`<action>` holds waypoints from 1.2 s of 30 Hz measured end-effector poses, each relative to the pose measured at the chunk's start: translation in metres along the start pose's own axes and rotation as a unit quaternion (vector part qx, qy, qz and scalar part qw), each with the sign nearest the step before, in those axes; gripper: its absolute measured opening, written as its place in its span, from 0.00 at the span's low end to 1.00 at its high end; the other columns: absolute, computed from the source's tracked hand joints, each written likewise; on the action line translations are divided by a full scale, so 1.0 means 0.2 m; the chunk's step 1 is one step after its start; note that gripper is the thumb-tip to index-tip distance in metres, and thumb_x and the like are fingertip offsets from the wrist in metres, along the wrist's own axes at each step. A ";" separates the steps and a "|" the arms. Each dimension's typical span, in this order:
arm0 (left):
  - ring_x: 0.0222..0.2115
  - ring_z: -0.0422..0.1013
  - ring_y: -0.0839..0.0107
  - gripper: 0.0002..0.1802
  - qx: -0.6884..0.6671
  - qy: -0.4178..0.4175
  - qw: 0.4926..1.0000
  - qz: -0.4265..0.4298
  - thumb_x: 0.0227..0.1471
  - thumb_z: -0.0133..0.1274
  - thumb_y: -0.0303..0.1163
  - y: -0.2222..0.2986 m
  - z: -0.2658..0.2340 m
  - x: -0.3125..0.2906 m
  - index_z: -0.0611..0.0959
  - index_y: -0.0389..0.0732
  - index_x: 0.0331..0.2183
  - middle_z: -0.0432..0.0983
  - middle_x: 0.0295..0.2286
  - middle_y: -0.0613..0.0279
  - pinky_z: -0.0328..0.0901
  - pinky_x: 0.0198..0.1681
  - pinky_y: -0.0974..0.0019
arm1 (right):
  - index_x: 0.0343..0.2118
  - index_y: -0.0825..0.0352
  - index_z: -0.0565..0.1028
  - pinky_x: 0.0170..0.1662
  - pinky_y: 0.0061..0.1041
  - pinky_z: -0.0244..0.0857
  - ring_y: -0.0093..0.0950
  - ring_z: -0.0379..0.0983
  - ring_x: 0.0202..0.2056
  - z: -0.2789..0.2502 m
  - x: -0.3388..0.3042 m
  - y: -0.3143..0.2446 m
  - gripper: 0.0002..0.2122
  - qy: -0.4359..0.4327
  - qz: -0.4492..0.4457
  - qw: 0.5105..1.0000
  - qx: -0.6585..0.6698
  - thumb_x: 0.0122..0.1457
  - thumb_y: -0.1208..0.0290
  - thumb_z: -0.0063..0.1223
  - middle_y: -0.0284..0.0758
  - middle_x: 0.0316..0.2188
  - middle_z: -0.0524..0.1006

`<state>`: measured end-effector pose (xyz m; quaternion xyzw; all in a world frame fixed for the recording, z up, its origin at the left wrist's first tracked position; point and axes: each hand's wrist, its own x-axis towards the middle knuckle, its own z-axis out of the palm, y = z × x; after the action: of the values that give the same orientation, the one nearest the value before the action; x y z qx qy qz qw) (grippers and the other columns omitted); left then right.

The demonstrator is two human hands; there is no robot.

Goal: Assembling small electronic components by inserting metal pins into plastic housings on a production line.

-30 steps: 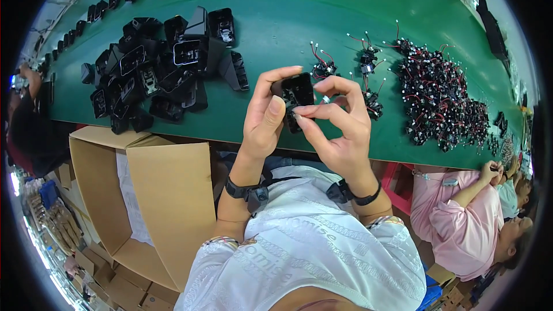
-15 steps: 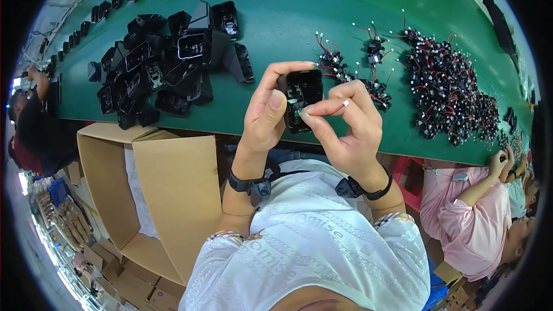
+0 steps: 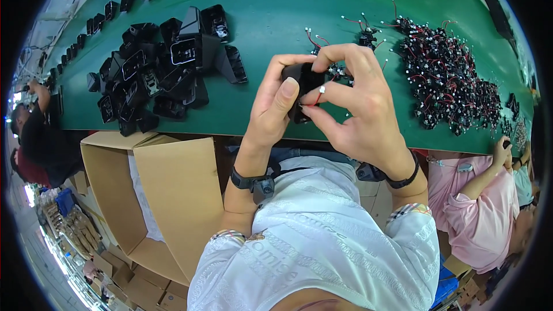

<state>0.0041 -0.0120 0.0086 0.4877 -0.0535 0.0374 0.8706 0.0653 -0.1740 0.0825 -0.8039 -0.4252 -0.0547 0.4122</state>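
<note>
My left hand (image 3: 273,99) is wrapped round a black plastic housing (image 3: 296,73), thumb along its near side and fingers behind, holding it up above the table edge. The housing is tilted and its open side faces my right hand (image 3: 363,95). That hand's thumb and index finger pinch at the opening on a small wired part, mostly hidden by the fingers. Its red wire (image 3: 318,99) sticks out, with a white connector (image 3: 322,89) at the end. The other right fingers curl over the housing's upper rim.
On the green table (image 3: 271,11), a pile of black housings (image 3: 151,75) lies left and a heap of small wired parts (image 3: 446,75) right. More housings run in a row along the far left. An open cardboard box (image 3: 178,196) stands by my left arm. Co-workers sit at both sides.
The housing has tipped, so its inside shows less. My right hand has moved up and over, its upper fingers now at the housing's top rim. The view has shifted slightly.
</note>
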 end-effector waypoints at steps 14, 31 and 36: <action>0.40 0.74 0.72 0.25 -0.179 0.074 0.979 -0.060 0.70 0.30 0.47 -0.06 0.03 0.03 0.74 0.39 0.49 0.77 0.40 0.57 0.70 0.41 0.69 | 0.35 0.66 0.82 0.53 0.37 0.68 0.43 0.71 0.56 0.09 -0.10 0.04 0.11 0.008 0.022 0.999 0.043 0.46 0.76 0.67 0.43 0.58 0.73; 0.41 0.74 0.68 0.37 -0.053 0.033 0.998 0.023 0.67 0.38 0.59 -0.04 0.03 -0.02 0.68 0.32 0.54 0.74 0.44 0.48 0.70 0.46 0.65 | 0.37 0.66 0.80 0.56 0.40 0.68 0.44 0.73 0.56 0.08 -0.11 -0.07 0.17 0.010 0.014 0.998 0.056 0.41 0.76 0.70 0.45 0.60 0.71; 0.33 0.76 0.69 0.36 -0.175 0.010 0.985 -0.001 0.67 0.35 0.62 -0.07 0.02 -0.03 0.69 0.36 0.54 0.75 0.41 0.48 0.73 0.34 0.68 | 0.36 0.64 0.81 0.55 0.40 0.69 0.44 0.74 0.55 0.11 -0.11 -0.04 0.19 0.030 0.008 0.999 0.037 0.38 0.75 0.74 0.43 0.59 0.73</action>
<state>0.0003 -0.0219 -0.0018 0.3278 -0.0502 0.0316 0.9429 0.0397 -0.1698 0.0646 -0.7894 -0.4079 -0.0600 0.4549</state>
